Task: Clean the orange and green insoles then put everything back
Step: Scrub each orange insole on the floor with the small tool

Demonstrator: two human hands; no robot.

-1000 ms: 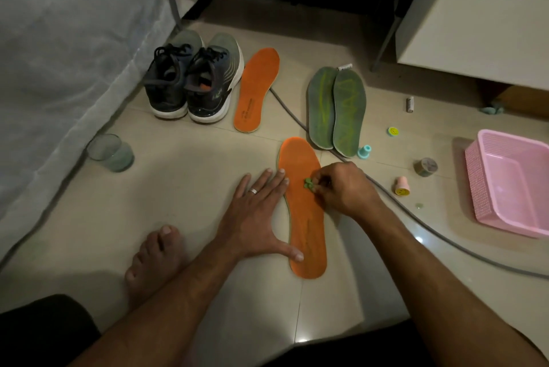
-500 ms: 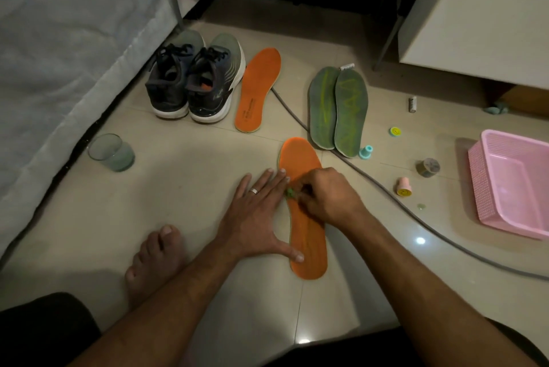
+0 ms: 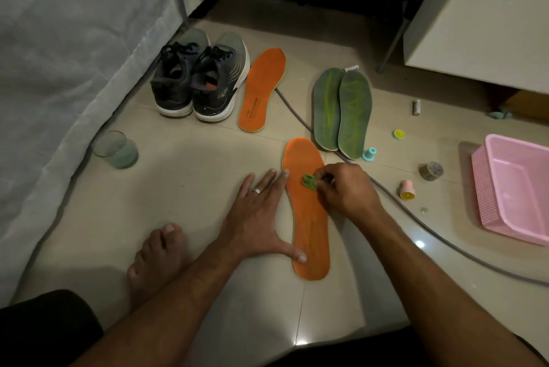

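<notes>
Scrubbing step | near orange insole on floor, centre | left hand flat, fingers spread, pinning it | right hand fingers pinch green wad | next: rub toward 6 o'clock; green insoles at 1 o'clock untouched.

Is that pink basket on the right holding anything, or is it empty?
Empty, as far as the view shows: the pink basket sits upright on the floor, and its visible bottom is bare. Its right part runs out of frame.

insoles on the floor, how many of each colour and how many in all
orange insoles: 2, one under the hands, one beside the shoes
green insoles: 2, side by side
total: 4
</notes>
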